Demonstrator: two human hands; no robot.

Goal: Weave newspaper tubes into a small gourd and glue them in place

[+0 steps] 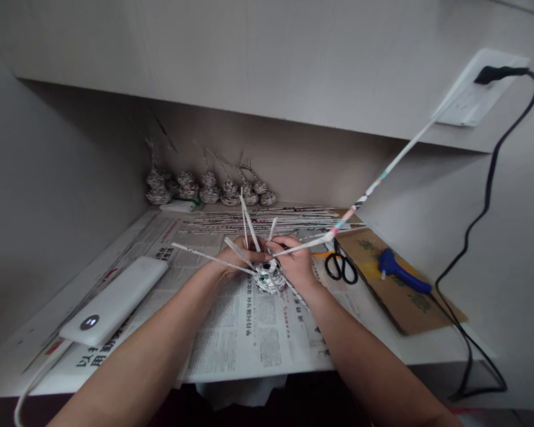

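Newspaper (222,341) covers the worktop (369,347), probably against mess. Over it's the woven paper piece (270,281): left hand (240,256) pinches its top, guessing for steadiness, while right hand (297,265) has fingers closed on a long paper strip (369,193).

Between two hands (296,262), a woven paper piece (269,281) is over newspaper (222,341) on the worktop (440,347).
Paper sticks (289,220) lie behind the hands, with paper gourds (209,190) in a row near the back wall (320,166); a power bank (120,296) lies left, scissors (342,270) right, and farther right a glue gun (403,274) rests on cardboard (396,299).
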